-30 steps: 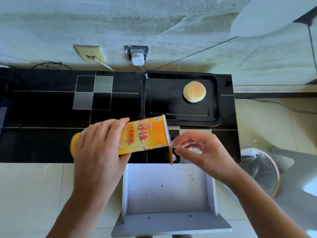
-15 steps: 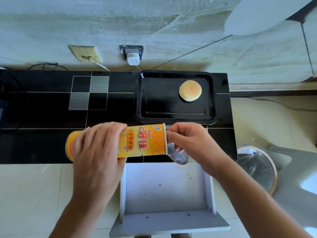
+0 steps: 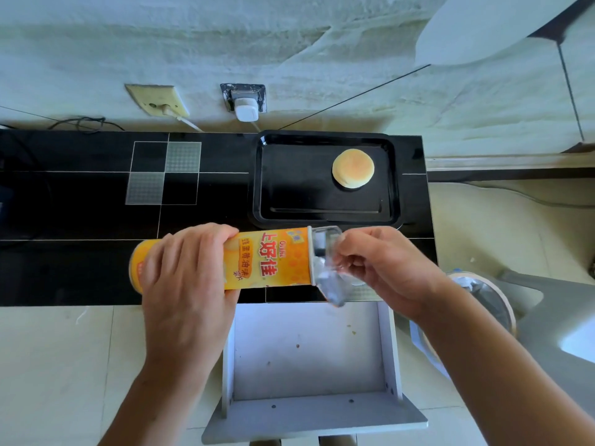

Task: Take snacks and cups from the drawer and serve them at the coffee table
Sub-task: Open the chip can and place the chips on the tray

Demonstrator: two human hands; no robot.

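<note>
Spill risk: your left hand (image 3: 190, 278) wraps snack can (image 3: 257, 257), held sideways over table (image 3: 80, 220) edge above open drawer (image 3: 309, 355). Right hand (image 3: 386, 268) pinches seal (image 3: 328, 268) half-peeled from mouth. Tear it fully, contents may slide into drawer; tilt mouth up, toward tray (image 3: 325, 217).

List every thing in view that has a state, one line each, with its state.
snack can: on its side, held over the table edge
foil seal: partly peeled back from the can's mouth
left hand: grips the can's body
right hand: pinches the foil seal
drawer: pulled open, only crumbs inside
tray: flat on the table, holding one bun
bun: whole, lying in the tray
</note>
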